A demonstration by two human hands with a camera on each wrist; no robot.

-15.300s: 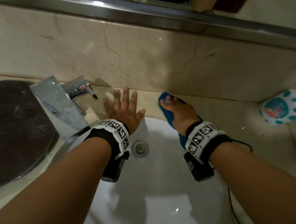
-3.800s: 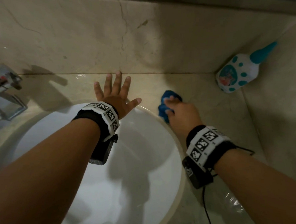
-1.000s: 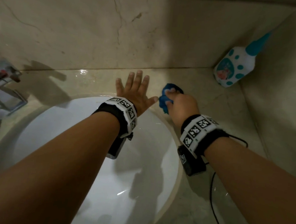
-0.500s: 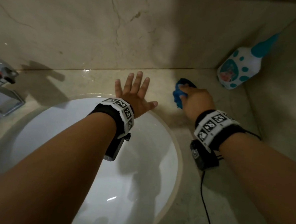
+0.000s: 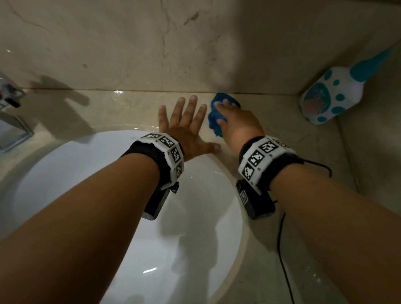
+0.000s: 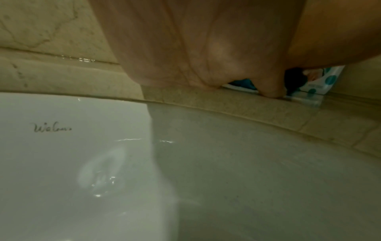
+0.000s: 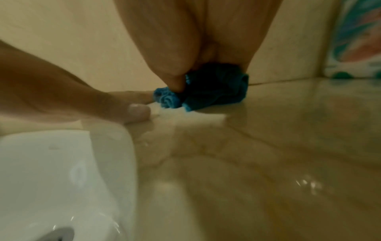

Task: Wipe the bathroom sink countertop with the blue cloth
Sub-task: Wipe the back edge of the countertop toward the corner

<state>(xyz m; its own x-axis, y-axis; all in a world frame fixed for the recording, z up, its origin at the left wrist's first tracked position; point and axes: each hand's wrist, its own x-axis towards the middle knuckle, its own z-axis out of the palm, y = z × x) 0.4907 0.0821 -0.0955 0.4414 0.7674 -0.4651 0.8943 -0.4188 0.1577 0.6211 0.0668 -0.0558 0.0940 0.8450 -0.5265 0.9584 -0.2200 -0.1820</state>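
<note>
A bunched blue cloth (image 5: 214, 119) (image 7: 208, 91) lies on the beige marble countertop (image 5: 289, 143) behind the sink, close to the back wall. My right hand (image 5: 236, 123) grips it from above, fingers curled over the wad and thumb (image 7: 175, 76) dug into its near side. My left hand (image 5: 184, 125) rests flat on the counter just left of the cloth, fingers spread and straight, thumb (image 7: 132, 112) at the basin's rim. In the left wrist view the palm (image 6: 206, 48) fills the top and a sliver of the cloth (image 6: 245, 84) shows beyond it.
The white basin (image 5: 98, 192) lies below both wrists. A chrome faucet (image 5: 2, 111) stands at the far left. A white bottle with teal dots (image 5: 332, 98) leans in the right corner where the side wall (image 5: 383, 139) meets the counter. A black cable (image 5: 284, 255) trails from my right wrist.
My right hand has slid the cloth left and back toward the wall, ending beside my left fingers. The left hand stays flat in about the same spot.
</note>
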